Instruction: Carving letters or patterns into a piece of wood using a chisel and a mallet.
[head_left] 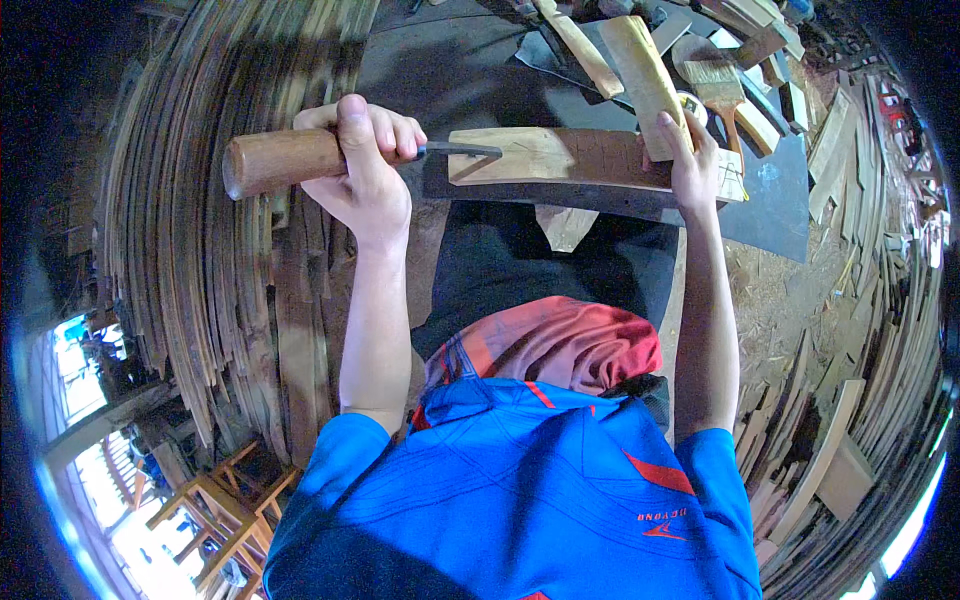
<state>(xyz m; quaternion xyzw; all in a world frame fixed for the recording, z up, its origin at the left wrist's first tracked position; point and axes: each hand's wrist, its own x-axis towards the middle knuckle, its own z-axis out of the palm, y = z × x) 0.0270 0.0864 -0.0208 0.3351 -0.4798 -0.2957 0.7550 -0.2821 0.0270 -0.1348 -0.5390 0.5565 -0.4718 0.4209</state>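
Observation:
My left hand (365, 165) is closed round the thick brown wooden handle of a chisel (285, 163). Its dark metal blade points right, over the left end of a pale wooden workpiece (540, 155); whether the tip touches the wood I cannot tell. The workpiece lies crosswise in front of me, and its right half looks darker, with marks across it. My right hand (695, 165) is closed on the lower end of a pale wooden block (645, 85), held tilted above the workpiece's right part. Some of that hand's fingers are hidden behind the block.
Beneath the workpiece is a dark flat board (780, 195). At its far right lie a wide brush (715, 85), a long pale piece of wood (580, 50) and several offcuts. Stacked wooden strips (190, 250) line the left; more wood lies right. A wooden chair (225, 515) stands lower left.

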